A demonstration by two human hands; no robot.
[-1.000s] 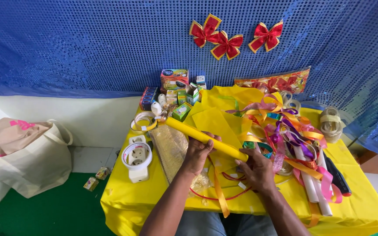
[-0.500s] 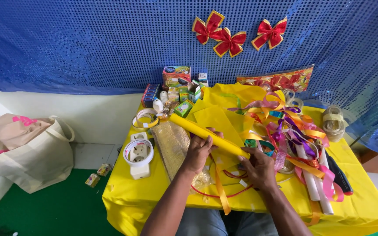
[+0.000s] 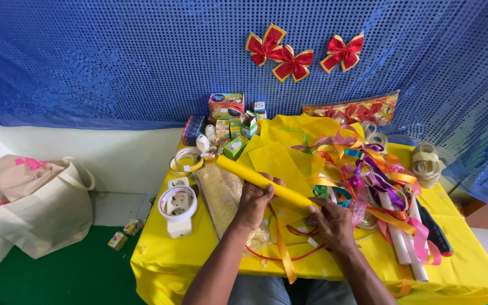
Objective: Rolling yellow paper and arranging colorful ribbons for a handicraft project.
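Roll [image 3: 255,178] of yellow paper lies slanted over the yellow table [image 3: 165,265], right of the tape ring [image 3: 177,203] | left hand [image 3: 253,200] grasps its middle | right hand [image 3: 331,223] grips its lower end | better to keep both grips tight so the paper winds evenly.

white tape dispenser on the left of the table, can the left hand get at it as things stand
Probably not at once: the left hand is wrapped around the yellow roll. The white tape dispenser sits close to its left, with only bare yellow tablecloth between, so once freed it likely could.
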